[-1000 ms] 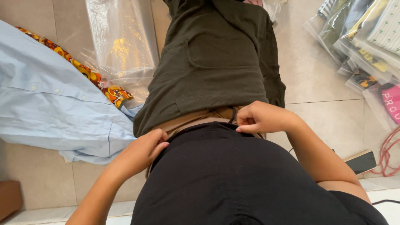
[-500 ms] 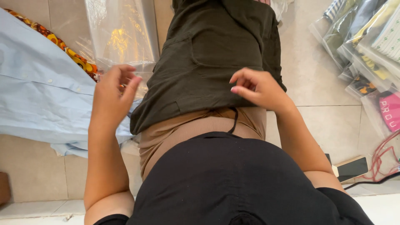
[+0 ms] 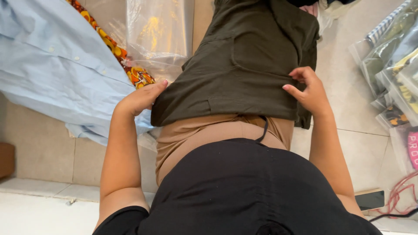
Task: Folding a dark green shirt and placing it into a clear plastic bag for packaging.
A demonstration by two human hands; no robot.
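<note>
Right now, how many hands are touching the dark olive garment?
2. The left hand presses its left edge, near the blue shirt; the right hand pinches the dark olive garment at its right side.

Beige tiled floor [image 3: 344, 91] with grout lines, evenly daylit.

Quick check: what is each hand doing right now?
Left hand: fingers closed on the left edge of the dark olive fabric garment.
Right hand: fingers pinching the same garment's right edge.

A blue shirt [image 3: 52, 69] and a clear bag [image 3: 159, 32] crowd the left; packed bags [image 3: 394, 74] line the right. Bare floor tile [image 3: 344, 87] lies open between the dark trousers [image 3: 244, 65] and those bags.
</note>
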